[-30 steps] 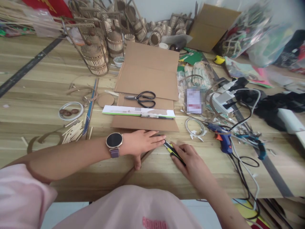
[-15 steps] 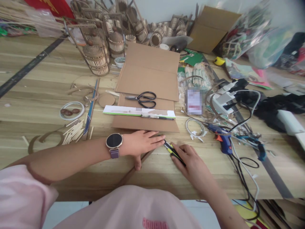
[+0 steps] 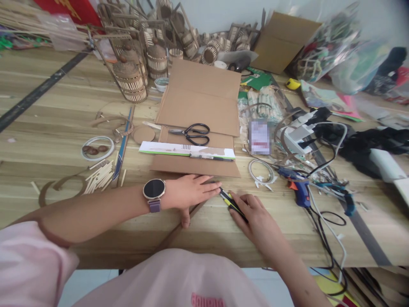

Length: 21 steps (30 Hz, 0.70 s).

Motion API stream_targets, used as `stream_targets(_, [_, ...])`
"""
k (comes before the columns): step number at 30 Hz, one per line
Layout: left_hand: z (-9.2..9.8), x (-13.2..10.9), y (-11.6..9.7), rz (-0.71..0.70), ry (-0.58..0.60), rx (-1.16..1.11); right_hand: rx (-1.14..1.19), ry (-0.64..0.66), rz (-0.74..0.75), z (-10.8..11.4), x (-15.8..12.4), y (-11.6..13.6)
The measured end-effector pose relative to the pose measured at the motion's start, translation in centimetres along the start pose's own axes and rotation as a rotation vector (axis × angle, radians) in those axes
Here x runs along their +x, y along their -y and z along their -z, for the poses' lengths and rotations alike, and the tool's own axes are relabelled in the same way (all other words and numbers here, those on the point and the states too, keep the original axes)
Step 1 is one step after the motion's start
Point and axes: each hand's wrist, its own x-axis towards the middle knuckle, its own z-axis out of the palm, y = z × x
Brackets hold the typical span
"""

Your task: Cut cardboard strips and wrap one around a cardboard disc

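Observation:
My left hand (image 3: pixel 193 192) lies flat, fingers outstretched, over a thin brown strip (image 3: pixel 174 234) that runs diagonally toward the table's front edge. The strip's far end is hidden beneath the hand. In my right hand (image 3: pixel 254 215) is a yellow and black utility knife (image 3: pixel 234 205), its tip by the left fingertips. Just beyond the left hand lies a cardboard sheet (image 3: pixel 194 165), with a white paper strip (image 3: pixel 166 148), a pen (image 3: pixel 211 157) and black-handled scissors (image 3: pixel 198 133) on it.
A blue glue gun (image 3: pixel 300 187) with cables lies at right, near a white ring (image 3: pixel 261 171). To the left are pale sticks (image 3: pixel 100 177) and a ring (image 3: pixel 97 148) around brown beads. Small bamboo baskets (image 3: pixel 129 81) and a cardboard box (image 3: pixel 284 40) stand at the back.
The view has shifted very slightly. Both hands and the knife stay in nearly the same place.

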Motion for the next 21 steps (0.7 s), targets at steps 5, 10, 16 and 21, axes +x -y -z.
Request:
stream_targets(5, [0.08, 0.02, 0.02, -0.016, 0.014, 0.009, -0.005, 0.008, 0.005, 0.24, 0.08, 0.18])
stream_targets(10, [-0.18, -0.03, 0.32, -0.024, 0.015, -0.014, -0.004, -0.002, 0.006, 0.12, 0.06, 0.04])
stream_targets(16, [-0.67, -0.04, 0.62, -0.036, -0.015, -0.049, 0.011, 0.008, 0.021, 0.21, 0.03, -0.11])
stream_targets(21, [-0.45, -0.03, 0.43, -0.032, -0.010, -0.038, 0.012, 0.024, 0.028, 0.35, 0.15, -0.22])
